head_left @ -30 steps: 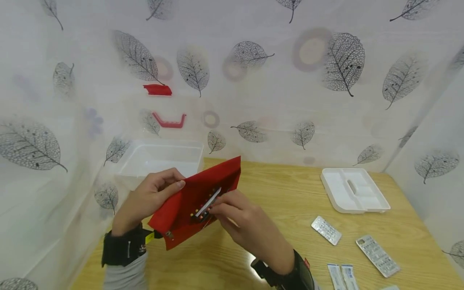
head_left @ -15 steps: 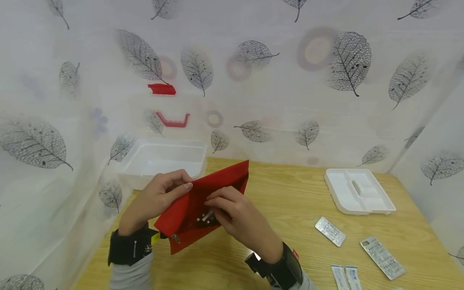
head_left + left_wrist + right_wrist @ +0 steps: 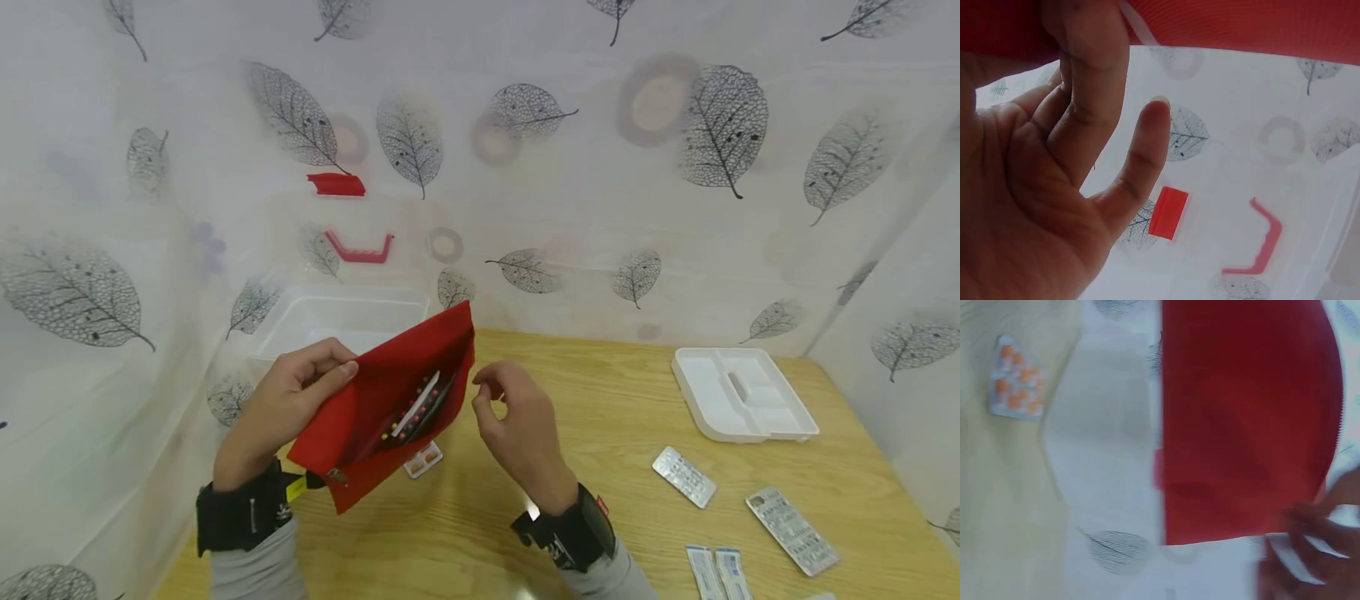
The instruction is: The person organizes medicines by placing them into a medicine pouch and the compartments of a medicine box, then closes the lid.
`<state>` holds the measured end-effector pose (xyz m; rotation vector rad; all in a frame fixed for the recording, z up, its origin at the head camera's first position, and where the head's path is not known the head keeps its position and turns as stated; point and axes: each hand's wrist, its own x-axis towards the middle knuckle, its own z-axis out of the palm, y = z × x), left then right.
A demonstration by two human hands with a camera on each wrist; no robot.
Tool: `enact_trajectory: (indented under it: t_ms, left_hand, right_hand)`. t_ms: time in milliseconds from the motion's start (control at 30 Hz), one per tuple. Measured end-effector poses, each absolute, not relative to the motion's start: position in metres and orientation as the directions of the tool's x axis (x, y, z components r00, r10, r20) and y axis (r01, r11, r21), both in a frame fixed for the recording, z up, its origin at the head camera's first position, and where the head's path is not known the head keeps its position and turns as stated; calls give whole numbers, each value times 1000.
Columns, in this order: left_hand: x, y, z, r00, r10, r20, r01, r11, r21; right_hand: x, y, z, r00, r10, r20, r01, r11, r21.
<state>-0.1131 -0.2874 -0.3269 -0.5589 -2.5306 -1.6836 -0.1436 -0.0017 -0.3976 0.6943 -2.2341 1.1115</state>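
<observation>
My left hand [image 3: 288, 400] grips a red zip pouch [image 3: 330, 433] by its upper edge, thumb on the near side. The pouch is tilted with its mouth gaping; inside show a white strip [image 3: 416, 404] and dark packs dotted red and yellow. To the right of the pouch is my right hand [image 3: 525, 425], fingers loosely bent, nothing visible between them. In the right wrist view its blurred fingers overlap the corner of the pouch [image 3: 1247, 425]. A blister pack of orange-and-white capsules [image 3: 1016, 381] lies on the table below. In the left wrist view the left hand [image 3: 1054, 162] has its little finger extended.
A white plastic box [image 3: 352, 321] stands behind the pouch. On the right are a white divided tray [image 3: 772, 408], two silver blister packs [image 3: 684, 477] and two narrow sachets [image 3: 703, 571]. A red handle [image 3: 360, 252] shows against the leaf-printed curtain [image 3: 562, 200].
My right hand has come out of the pouch to its right side. My left hand has shifted the pouch leftward and slightly up, and the orange capsule pack has come into view beneath it.
</observation>
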Motion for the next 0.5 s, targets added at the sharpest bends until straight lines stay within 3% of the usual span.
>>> enact_trajectory:
  t_ms: [67,167,333,500]
  left_hand:
    - [-112,-289,-326,-938,242,247,319,328,889]
    - [-111,-291,-324,-938,217,271,330,314,890]
    - [-108,-294,-321,-952,155,264,300,303,905]
    - [-106,-296,-321,-963,124,239,266,300,916]
  right_hand:
    - [-147,-5,-410,-782,-325,531,-602,615,-510]
    - [-149,-14,-430,-801,-483,352,-598,672,-438]
    - [-149,-41,-460,-757,-621,203,-650,684,-331]
    - [-143,-65,-480,-662,-722,201,-748,614,-252]
